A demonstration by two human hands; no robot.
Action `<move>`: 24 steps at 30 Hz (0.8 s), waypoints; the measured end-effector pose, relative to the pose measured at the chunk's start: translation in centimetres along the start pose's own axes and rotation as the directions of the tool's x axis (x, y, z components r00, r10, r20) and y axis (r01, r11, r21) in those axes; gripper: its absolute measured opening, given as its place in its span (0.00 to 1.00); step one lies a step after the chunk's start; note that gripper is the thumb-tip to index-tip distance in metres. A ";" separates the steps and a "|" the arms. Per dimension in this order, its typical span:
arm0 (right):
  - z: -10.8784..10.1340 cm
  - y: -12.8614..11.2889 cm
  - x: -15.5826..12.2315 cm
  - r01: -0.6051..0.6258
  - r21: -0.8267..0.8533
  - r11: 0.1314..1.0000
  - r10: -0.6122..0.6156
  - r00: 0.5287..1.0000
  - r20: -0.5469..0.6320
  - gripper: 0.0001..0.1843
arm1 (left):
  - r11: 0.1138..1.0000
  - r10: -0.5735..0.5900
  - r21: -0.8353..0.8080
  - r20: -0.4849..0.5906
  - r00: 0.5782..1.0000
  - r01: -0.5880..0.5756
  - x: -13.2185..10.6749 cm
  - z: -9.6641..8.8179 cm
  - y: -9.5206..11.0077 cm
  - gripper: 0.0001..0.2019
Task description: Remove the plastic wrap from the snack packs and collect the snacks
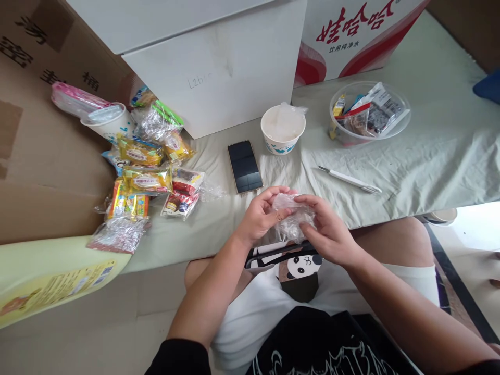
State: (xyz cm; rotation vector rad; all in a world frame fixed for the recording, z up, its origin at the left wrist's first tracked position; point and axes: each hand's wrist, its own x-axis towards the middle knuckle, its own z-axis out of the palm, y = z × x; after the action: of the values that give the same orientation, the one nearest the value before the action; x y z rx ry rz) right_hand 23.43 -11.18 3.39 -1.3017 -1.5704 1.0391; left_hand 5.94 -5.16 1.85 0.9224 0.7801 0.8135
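Between my two hands is a crumpled clear plastic bag [291, 224], held just past the front edge of the cloth-covered surface. My left hand [263, 214] pinches its left side with thumb and fingers. On the other side, my right hand [326, 229] grips the bag with thumb and fingertips. Whether anything lies inside the plastic cannot be made out. Beneath the hands, a pouch with a panda face [302, 266] rests on my lap. A black phone [245, 166] lies close beyond my left hand, and a white pen-like tool [349, 179] lies beyond my right.
A paper cup [283, 130] with translucent plastic in it stands behind the phone. A clear round tub [369, 138] holds several packets. Wrapped snacks [146, 179] and another paper cup [109, 127] crowd the left. White boxes [219, 67] stand along the back.
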 end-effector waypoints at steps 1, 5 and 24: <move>-0.1 0.3 0.0 0.004 -0.029 1.000 -0.004 1.000 -0.024 0.22 | 1.000 0.009 -0.018 -0.034 0.999 -0.010 0.2 -0.1 -0.2 0.24; -0.4 1.3 0.1 0.011 -0.063 0.998 -0.020 0.989 -0.147 0.25 | 1.000 0.004 0.009 -0.042 0.999 -0.004 0.6 -0.3 -0.5 0.23; -3.3 5.3 7.1 0.036 0.206 0.978 -0.075 0.980 0.183 0.11 | 0.822 0.462 0.514 -0.348 0.816 -0.246 2.0 -3.1 1.1 0.17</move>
State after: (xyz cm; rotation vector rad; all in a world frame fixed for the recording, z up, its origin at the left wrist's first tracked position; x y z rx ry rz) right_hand 27.28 -3.20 0.10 -1.0398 -1.5844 1.2831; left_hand 4.00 -1.93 1.14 1.3459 1.2675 1.2526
